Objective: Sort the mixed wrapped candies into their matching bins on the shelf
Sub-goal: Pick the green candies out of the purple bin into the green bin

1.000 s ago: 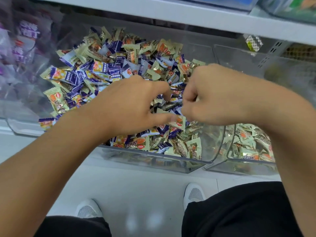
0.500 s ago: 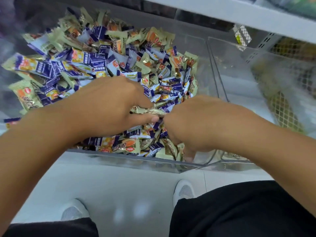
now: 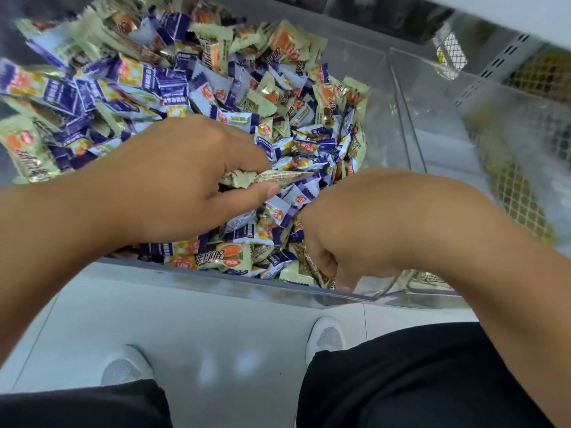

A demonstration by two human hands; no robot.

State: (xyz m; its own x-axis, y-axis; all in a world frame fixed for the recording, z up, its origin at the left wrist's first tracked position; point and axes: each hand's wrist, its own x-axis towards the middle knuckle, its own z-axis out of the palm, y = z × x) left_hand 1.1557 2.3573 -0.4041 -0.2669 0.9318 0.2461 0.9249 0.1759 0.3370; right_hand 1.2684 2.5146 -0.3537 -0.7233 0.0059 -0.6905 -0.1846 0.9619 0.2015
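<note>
Clearly mid-pick: left hand (image 3: 173,183) clenched round bunch of green candies (image 3: 265,178), stockpiling for one transfer. Right hand (image 3: 364,230) fingers curled into mixed candies (image 3: 216,88), grip contents hidden. Matching bin (image 3: 438,149) just beyond right hand.

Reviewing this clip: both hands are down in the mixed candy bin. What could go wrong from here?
1. The left hand pinches several pale green candies loosely between thumb and fingers; some may slip back into the pile.
2. The right hand digs at the clear bin's front edge, where candies could spill over onto the floor.
3. Purple wrappers lie tangled with green ones, so a wrong one may ride along.
</note>
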